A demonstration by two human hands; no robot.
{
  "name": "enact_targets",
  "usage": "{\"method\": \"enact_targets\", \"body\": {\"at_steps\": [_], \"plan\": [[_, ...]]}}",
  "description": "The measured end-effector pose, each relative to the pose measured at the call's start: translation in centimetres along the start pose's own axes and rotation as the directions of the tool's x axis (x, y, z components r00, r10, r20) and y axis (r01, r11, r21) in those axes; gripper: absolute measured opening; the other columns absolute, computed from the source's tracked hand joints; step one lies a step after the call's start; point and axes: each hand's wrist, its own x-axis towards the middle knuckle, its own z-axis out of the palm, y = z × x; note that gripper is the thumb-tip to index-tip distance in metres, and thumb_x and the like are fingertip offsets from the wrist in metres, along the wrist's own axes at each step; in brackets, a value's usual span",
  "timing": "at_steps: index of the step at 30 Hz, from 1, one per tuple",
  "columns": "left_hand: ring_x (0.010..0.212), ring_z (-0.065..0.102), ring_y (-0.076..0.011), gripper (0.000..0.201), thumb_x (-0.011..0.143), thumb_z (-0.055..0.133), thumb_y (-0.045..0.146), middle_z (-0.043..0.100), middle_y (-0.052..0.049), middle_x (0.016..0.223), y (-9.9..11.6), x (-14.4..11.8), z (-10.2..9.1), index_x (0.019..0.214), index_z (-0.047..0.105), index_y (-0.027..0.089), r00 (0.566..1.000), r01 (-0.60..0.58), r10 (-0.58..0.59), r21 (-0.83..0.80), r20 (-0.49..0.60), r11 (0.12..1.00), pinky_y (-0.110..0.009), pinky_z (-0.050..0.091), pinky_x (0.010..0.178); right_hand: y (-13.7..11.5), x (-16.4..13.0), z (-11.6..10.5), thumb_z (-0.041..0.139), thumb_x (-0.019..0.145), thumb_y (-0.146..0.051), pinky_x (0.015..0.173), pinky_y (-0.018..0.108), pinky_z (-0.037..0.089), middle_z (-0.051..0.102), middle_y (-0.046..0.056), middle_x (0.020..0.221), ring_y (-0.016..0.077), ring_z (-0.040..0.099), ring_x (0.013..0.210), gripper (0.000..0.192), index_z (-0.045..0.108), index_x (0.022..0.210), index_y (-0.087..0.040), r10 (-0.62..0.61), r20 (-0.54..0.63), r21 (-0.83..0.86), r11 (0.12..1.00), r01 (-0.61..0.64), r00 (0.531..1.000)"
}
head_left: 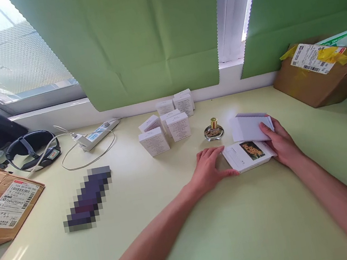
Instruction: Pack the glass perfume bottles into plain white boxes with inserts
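Note:
A white perfume box (244, 156) with a dark floral picture lies flat on the table. My left hand (207, 168) grips its left end, thumb along the near edge and fingers at the far corner. My right hand (279, 140) is closed on a folded white cardboard insert (247, 128), its thumb pressed on top. The insert is tilted just behind the box, and the right fingers, partly hidden, are also close to the box's right end. Behind my left hand stands a clear glass perfume bottle (214, 131) with a gold cap, touched by neither hand.
Several white boxes (179, 127) stand grouped at the table's back middle. To the left are a power strip (98, 135) with a cable, a black headset (32, 151), a blurred dark object (88, 199) and a carton (8, 206). Another carton (321, 72) sits at the back right.

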Motion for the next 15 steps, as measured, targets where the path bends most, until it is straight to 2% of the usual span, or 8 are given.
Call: {"method": "enact_targets", "body": {"at_steps": [4, 8, 12, 15], "plan": [[0.119, 0.042, -0.031, 0.094, 0.057, 0.072, 0.071, 0.052, -0.01, 0.124, 0.0, -0.2, -0.1, 0.136, 0.047, 0.027, 0.998, -0.009, 0.008, 0.005, 0.066, 1.0, -0.044, 0.032, 0.104, -0.7, -1.0, 1.0, 0.069, 0.078, -0.048, 0.081, 0.033, 0.06, 0.066, -0.004, 0.12, 0.0207, 0.065, 0.106, 0.051, 0.051, 0.125, -0.041, 0.061, 0.08, 0.011, 0.998, -0.062, 0.995], [0.108, 0.048, -0.0296, 0.1, 0.049, 0.076, 0.071, 0.053, -0.009, 0.111, 0.2, -0.2, -0.3, 0.135, 0.046, 0.029, 0.986, -0.096, 0.093, 0.013, 0.138, 0.995, -0.043, 0.033, 0.099, -1.4, -2.0, 2.0, 0.068, 0.08, -0.046, 0.08, 0.033, 0.059, 0.066, -0.004, 0.119, 0.0205, 0.066, 0.103, 0.05, 0.05, 0.126, -0.041, 0.133, 0.179, 0.067, 0.987, -0.147, 0.975], [0.098, 0.055, -0.0272, 0.096, 0.046, 0.077, 0.07, 0.059, -0.008, 0.104, 0.6, -0.2, -0.6, 0.127, 0.05, 0.025, 0.954, -0.191, 0.189, -0.012, 0.232, 0.981, -0.039, 0.033, 0.094, -1.5, -2.8, 2.7, 0.066, 0.082, -0.046, 0.079, 0.034, 0.059, 0.069, -0.003, 0.111, 0.0208, 0.067, 0.1, 0.049, 0.049, 0.128, -0.041, 0.197, 0.279, 0.08, 0.97, -0.227, 0.94], [0.093, 0.057, -0.0259, 0.089, 0.048, 0.077, 0.069, 0.062, -0.006, 0.1, 0.8, -0.2, -0.8, 0.121, 0.052, 0.024, 0.95, -0.167, 0.172, -0.04, 0.262, 0.985, -0.037, 0.034, 0.09, -1.5, -3.1, 2.9, 0.066, 0.082, -0.047, 0.076, 0.033, 0.059, 0.07, -0.003, 0.109, 0.0214, 0.067, 0.099, 0.049, 0.05, 0.128, -0.04, 0.217, 0.307, 0.063, 0.967, -0.247, 0.927]]}}
